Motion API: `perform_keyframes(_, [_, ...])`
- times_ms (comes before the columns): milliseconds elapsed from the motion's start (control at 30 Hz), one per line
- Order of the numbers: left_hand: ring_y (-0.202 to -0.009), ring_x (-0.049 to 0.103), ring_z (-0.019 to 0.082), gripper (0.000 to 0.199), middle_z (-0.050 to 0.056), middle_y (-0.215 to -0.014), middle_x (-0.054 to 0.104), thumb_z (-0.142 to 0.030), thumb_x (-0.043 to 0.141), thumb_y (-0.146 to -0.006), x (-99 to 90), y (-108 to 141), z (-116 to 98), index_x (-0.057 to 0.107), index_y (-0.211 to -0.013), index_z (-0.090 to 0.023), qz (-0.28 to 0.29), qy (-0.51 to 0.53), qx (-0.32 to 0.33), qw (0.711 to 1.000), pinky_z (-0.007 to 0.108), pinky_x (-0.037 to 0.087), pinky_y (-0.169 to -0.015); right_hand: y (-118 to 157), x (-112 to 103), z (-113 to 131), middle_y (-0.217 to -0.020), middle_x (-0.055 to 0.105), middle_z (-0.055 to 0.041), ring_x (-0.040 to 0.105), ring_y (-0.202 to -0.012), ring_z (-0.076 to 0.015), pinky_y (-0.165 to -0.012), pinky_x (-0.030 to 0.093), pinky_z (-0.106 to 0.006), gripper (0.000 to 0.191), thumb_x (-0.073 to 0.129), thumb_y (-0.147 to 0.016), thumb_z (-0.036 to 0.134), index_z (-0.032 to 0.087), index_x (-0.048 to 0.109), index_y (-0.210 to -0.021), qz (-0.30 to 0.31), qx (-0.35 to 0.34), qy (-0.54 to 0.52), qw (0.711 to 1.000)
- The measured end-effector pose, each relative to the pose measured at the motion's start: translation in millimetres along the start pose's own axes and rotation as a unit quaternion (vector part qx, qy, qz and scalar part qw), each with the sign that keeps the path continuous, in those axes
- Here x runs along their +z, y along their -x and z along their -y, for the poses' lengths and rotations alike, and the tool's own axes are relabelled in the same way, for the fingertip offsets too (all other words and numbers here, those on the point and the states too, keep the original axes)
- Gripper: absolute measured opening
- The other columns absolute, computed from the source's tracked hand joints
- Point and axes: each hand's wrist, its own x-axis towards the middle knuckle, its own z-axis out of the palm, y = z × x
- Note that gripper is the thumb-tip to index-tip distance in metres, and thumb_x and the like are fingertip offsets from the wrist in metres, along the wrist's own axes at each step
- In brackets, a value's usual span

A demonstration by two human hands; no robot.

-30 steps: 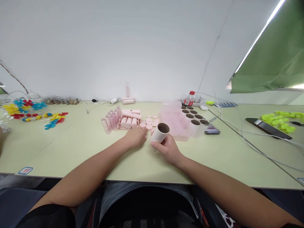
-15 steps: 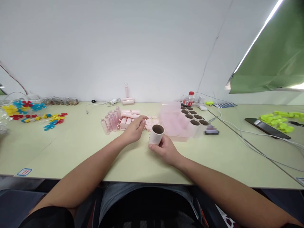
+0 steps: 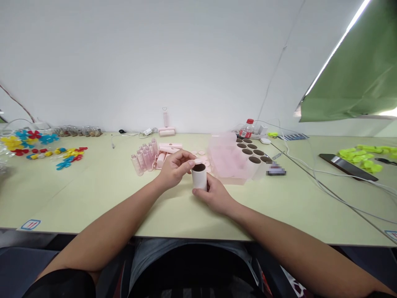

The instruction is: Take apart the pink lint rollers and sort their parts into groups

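My right hand (image 3: 218, 196) is wrapped round a white lint roller refill (image 3: 199, 179), a roll with a brown cardboard core, held upright above the table with its open end up. My left hand (image 3: 174, 169) pinches a thin pale pink end cap (image 3: 197, 161) at the far rim of that roll. Whether the cap touches the rim I cannot tell. Behind the hands lie several more pink end caps (image 3: 201, 152). Clear pink handle tubes (image 3: 144, 157) stand grouped beside pink roller parts (image 3: 170, 147), which my left hand partly hides.
Right of the hands sits a translucent pink bag (image 3: 226, 159) next to several upright refill rolls (image 3: 254, 161). A bottle with a red cap (image 3: 246, 129) stands behind. An assembled lint roller (image 3: 166, 131) leans at the wall. White cables (image 3: 310, 169) and a black phone (image 3: 347, 167) lie rightward.
My left hand has come away from the pile with an end cap and moved it to the roll's top. The roll has shifted slightly left and stands straighter.
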Motion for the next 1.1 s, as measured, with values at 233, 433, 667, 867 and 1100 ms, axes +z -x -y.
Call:
perform_keyframes(233, [-0.077, 0.066, 0.017, 0.028, 0.007, -0.089, 0.072, -0.043, 0.067, -0.083, -0.4, 3.4, 4.3, 0.070, -0.094, -0.016, 0.019, -0.073, 0.035, 0.997, 0.031, 0.055, -0.068, -0.1, 0.4, -0.3, -0.081, 0.053, 0.0014, 0.044, -0.071, -0.0152, -0.062, 0.032, -0.028, 0.025, 0.065, -0.075, 0.033, 0.019, 0.053, -0.092, -0.012, 0.002, 0.012, 1.000])
perform_keyframes(433, [-0.082, 0.067, 0.018, 0.024, 0.008, -0.098, 0.074, -0.038, 0.065, -0.084, -0.8, 3.9, 3.6, 0.071, -0.096, -0.017, 0.034, -0.119, 0.063, 0.990, 0.029, 0.055, -0.067, 0.7, -0.1, 1.8, -0.077, 0.050, 0.0026, 0.043, -0.069, -0.0144, -0.061, 0.033, -0.028, 0.024, 0.064, -0.076, 0.033, 0.019, 0.053, -0.091, -0.009, 0.009, 0.022, 1.000])
perform_keyframes(667, [-0.086, 0.066, 0.018, 0.021, 0.008, -0.098, 0.073, -0.035, 0.063, -0.087, -4.3, 3.6, 6.1, 0.070, -0.098, -0.018, 0.047, -0.126, 0.097, 0.986, 0.029, 0.055, -0.070, 0.0, 0.2, -0.2, -0.078, 0.051, 0.0022, 0.043, -0.070, -0.0147, -0.061, 0.033, -0.028, 0.025, 0.065, -0.076, 0.034, 0.018, 0.055, -0.092, -0.013, 0.004, 0.020, 1.000])
perform_keyframes(867, [-0.111, 0.059, 0.023, 0.064, 0.012, -0.146, 0.043, -0.043, 0.065, -0.083, -5.2, 4.6, 6.0, 0.042, -0.141, -0.030, 0.030, -0.096, 0.151, 0.983, 0.036, 0.055, -0.082, 0.1, -0.1, -0.7, -0.084, 0.057, -0.0002, 0.047, -0.074, -0.0163, -0.064, 0.037, -0.028, 0.030, 0.065, -0.076, 0.036, 0.018, 0.057, -0.098, -0.016, 0.002, 0.014, 1.000])
perform_keyframes(1100, [-0.124, 0.054, 0.030, 0.035, 0.016, -0.137, 0.056, -0.033, 0.071, -0.080, 0.2, 7.5, -2.9, 0.063, -0.112, -0.022, 0.135, -0.157, 0.143, 0.968, 0.038, 0.053, -0.085, 0.4, 0.2, -0.4, -0.092, 0.064, -0.0043, 0.056, -0.083, -0.0211, -0.072, 0.044, -0.032, 0.033, 0.066, -0.075, 0.031, 0.017, 0.061, -0.105, -0.023, -0.014, -0.040, 0.999])
